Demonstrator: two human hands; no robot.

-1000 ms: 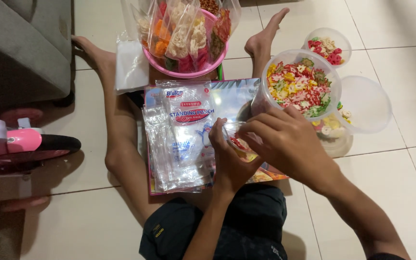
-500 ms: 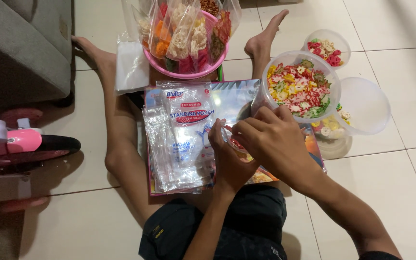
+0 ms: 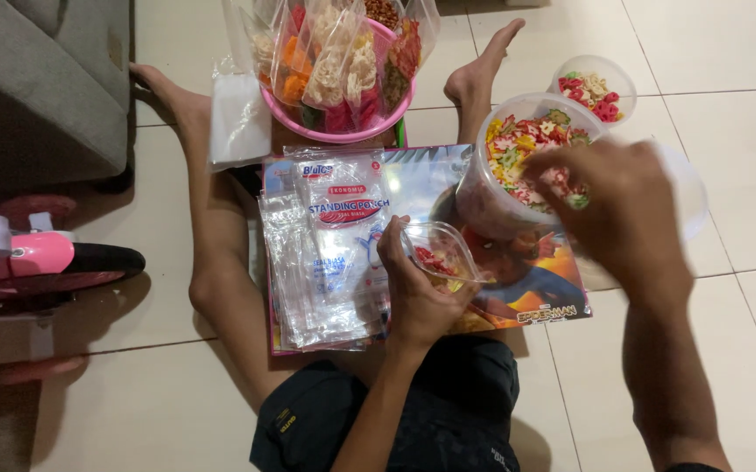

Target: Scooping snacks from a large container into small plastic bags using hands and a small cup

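Two hands are seen, the left hand point(image 3: 417, 301) and the right hand point(image 3: 624, 214). One small clear pouch point(image 3: 441, 253) is counted in the left. Two clear tubs of mixed coloured snacks are counted: a large tub point(image 3: 518, 166) and a small tub point(image 3: 595, 87). One pink basin point(image 3: 336, 131) of filled pouches and one stack of empty clear pouches point(image 3: 317, 262) are seen.

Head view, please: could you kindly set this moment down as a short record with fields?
left hand: holds open a small clear plastic pouch with a few red pieces inside
right hand: blurred, reaching over the large clear tub of mixed coloured snacks
under the pouch: picture board and stack of clear empty pouches
behind: pink bowl of filled bags
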